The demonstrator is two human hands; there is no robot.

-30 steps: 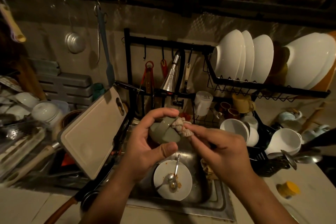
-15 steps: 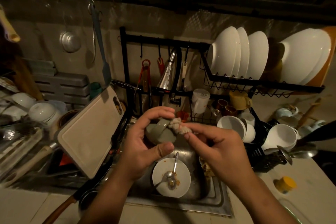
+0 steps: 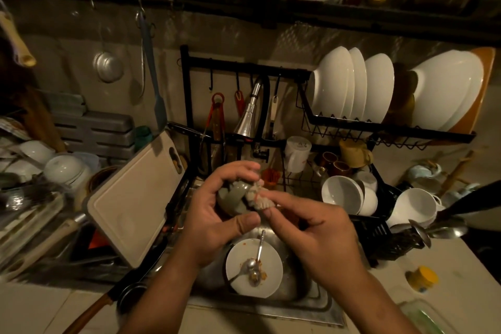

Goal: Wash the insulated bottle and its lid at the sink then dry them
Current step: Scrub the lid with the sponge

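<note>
Both above sink [image 3: 271, 309] | L grip [image 3: 217, 217] curled round lid [image 3: 233, 198] | R grip [image 3: 322, 230] pinches scrubber [image 3: 259, 199]

At frame centre I see the left hand [image 3: 217, 221] around the lid [image 3: 233, 199], the right hand [image 3: 314, 230] pinching a scrubber [image 3: 258, 198] against its right side. Below them a plate [image 3: 267, 275] lies in the sink [image 3: 320, 304]; a cutting board [image 3: 135, 198] leans at left, the faucet [image 3: 248, 114] behind.

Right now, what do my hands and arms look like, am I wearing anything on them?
Both are bare: the left hand and right hand wear no gloves, and no sleeve, watch, bracelet or ring shows on either forearm.
</note>
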